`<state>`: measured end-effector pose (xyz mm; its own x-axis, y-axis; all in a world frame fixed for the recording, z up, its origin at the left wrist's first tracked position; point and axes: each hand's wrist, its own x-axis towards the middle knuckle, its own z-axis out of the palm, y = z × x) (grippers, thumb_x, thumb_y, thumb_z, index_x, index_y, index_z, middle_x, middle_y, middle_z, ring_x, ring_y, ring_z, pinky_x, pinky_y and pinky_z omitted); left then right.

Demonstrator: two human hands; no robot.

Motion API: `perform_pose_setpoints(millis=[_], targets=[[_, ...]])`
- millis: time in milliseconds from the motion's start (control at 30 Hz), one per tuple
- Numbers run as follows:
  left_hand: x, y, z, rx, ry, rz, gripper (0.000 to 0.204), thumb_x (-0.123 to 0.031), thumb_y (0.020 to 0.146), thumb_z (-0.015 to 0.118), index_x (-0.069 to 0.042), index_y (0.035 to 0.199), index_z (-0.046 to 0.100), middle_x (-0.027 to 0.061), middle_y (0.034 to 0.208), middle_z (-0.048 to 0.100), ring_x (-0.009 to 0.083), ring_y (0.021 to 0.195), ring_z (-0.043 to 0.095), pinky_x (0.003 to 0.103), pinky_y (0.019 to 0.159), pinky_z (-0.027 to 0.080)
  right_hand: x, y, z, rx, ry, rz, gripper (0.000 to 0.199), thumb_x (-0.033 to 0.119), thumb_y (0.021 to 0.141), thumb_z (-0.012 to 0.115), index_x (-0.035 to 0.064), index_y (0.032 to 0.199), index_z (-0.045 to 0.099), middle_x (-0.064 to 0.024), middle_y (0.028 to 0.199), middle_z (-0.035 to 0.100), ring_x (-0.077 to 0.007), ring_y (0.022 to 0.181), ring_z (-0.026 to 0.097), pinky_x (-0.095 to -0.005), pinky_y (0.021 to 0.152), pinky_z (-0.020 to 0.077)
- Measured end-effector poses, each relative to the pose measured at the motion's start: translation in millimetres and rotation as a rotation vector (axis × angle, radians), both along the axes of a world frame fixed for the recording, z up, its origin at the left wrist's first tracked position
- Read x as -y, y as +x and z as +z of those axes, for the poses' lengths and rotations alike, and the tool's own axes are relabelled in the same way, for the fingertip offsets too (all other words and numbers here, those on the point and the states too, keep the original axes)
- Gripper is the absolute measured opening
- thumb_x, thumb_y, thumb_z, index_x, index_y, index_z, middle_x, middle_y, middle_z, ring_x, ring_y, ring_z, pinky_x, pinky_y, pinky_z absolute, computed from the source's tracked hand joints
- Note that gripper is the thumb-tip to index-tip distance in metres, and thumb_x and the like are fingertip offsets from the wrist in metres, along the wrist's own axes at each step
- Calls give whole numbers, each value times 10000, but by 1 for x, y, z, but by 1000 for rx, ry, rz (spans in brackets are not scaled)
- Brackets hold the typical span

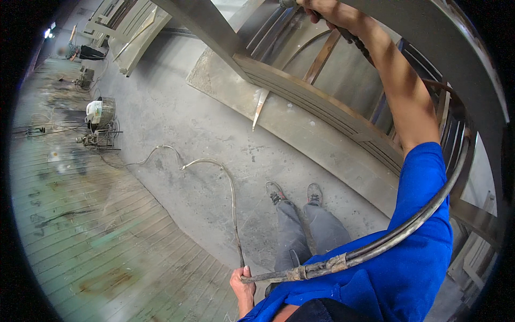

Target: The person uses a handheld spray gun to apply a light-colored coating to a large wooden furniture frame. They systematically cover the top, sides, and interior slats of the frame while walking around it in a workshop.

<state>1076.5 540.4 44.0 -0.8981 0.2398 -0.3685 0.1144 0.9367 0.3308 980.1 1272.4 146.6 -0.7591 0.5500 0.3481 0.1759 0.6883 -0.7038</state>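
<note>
At the lower middle, my left hand is closed around a hose. The hose is a bundle of dark and pale lines wrapped with tape, passing across my blue sleeve and curving up along my right side. My right arm reaches to the upper edge, where my right hand is closed on what looks like a spray gun. Most of that tool is cut off or hidden by my fingers. Just below the hand stands a large grey-brown wooden furniture frame with slats and grooved rails.
A long flat board lies beneath the frame, with a pointed pale strip at its edge. A thinner hose trails over the grey floor toward a bucket on a machine. Left is a stained ribbed surface. Another person stands far off.
</note>
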Motion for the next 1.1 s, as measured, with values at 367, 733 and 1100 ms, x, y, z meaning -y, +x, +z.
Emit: perform_pose_setpoints(millis=[367,733,1100], targets=[[12,-4,-10,54,49,140,323,-253,983,682,18,809,659,190,739,633,338,676,607,453,649,477,-45,8,-22,-243,22,-505,221,207,986,619,82,1166,641,-28,695,624,-139,556,596,-316,479,488],[13,-62,-39,101,135,69,339,-247,984,672,28,791,632,177,707,599,320,657,578,448,645,461,-70,-16,-50,-279,37,-713,169,190,983,603,51,1062,658,-43,687,623,-159,533,599,-326,485,488],[59,-104,-82,-50,-240,274,503,-190,807,788,14,1234,619,171,1030,733,310,1009,706,440,901,545,-55,6,-89,-681,-867,-355,97,166,953,654,82,991,683,-39,713,636,-151,506,568,-324,493,462]])
